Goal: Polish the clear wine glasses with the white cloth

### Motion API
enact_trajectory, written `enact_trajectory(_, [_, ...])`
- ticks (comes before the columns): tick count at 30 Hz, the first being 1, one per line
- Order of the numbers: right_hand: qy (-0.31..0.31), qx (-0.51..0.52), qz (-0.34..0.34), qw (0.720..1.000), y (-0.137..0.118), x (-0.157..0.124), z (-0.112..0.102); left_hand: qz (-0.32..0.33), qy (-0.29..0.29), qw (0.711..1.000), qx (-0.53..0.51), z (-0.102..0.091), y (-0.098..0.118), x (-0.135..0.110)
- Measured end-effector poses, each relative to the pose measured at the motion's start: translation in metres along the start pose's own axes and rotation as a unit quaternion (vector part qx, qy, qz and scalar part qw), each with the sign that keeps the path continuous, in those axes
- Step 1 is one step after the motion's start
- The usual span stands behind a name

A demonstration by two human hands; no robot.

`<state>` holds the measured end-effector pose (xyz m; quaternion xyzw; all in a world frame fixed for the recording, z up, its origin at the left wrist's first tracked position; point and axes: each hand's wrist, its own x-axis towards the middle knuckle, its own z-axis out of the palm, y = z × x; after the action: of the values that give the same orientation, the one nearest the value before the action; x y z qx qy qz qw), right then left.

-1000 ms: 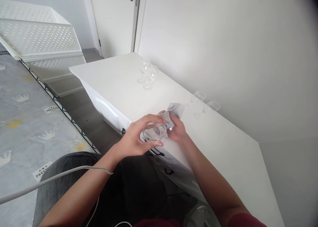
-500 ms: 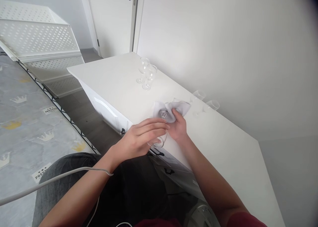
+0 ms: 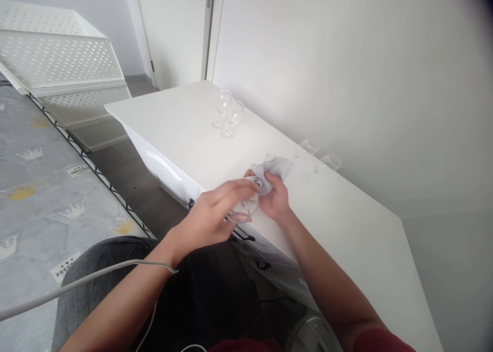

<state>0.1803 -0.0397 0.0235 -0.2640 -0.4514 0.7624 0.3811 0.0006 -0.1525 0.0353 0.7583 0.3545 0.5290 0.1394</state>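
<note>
My left hand [image 3: 210, 216] is wrapped round the bowl of a clear stemmed glass [image 3: 243, 211], held on its side above the front edge of a white cabinet top [image 3: 185, 131]. My right hand [image 3: 274, 195] pinches a pale grey cloth [image 3: 271, 168] against the glass's foot and stem. Both hands are closed. Part of the glass is hidden by my left fingers.
Two clear stemmed glasses [image 3: 227, 113] stand together at the far middle of the cabinet top, two more [image 3: 319, 162] by the white wall on the right. White perforated shelves [image 3: 57, 59] lean at the left beyond a grey mattress [image 3: 34, 177]. A grey cable [image 3: 84, 280] crosses my left forearm.
My left hand has turned the glass while my right hand shifted the cloth along its foot. The cloth bunched up closer to the glass. Nothing else moved.
</note>
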Motion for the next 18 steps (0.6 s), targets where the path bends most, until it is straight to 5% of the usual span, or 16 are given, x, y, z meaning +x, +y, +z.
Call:
enact_trajectory(5, [0.097,-0.166,-0.102,0.976,0.013,-0.003,-0.003,-0.160,0.173,0.963,-0.131,0.006,-0.006,0.001])
enact_trajectory(8, [0.061,-0.385,-0.180,0.903,0.013,-0.007,-0.007,-0.168,0.164,0.963,-0.130,0.007,-0.008,0.001])
enact_trajectory(11, [0.042,-0.499,-0.230,0.835,0.009,-0.011,-0.010,-0.162,0.143,0.969,-0.123,0.010,-0.008,0.001])
enact_trajectory(15, [0.067,-0.555,-0.278,0.781,0.008,-0.014,-0.014,-0.150,0.162,0.973,-0.071,0.009,-0.006,0.000])
enact_trajectory(18, [0.022,-0.577,-0.274,0.769,0.010,-0.015,-0.013,-0.136,0.200,0.970,0.014,0.001,-0.007,0.001])
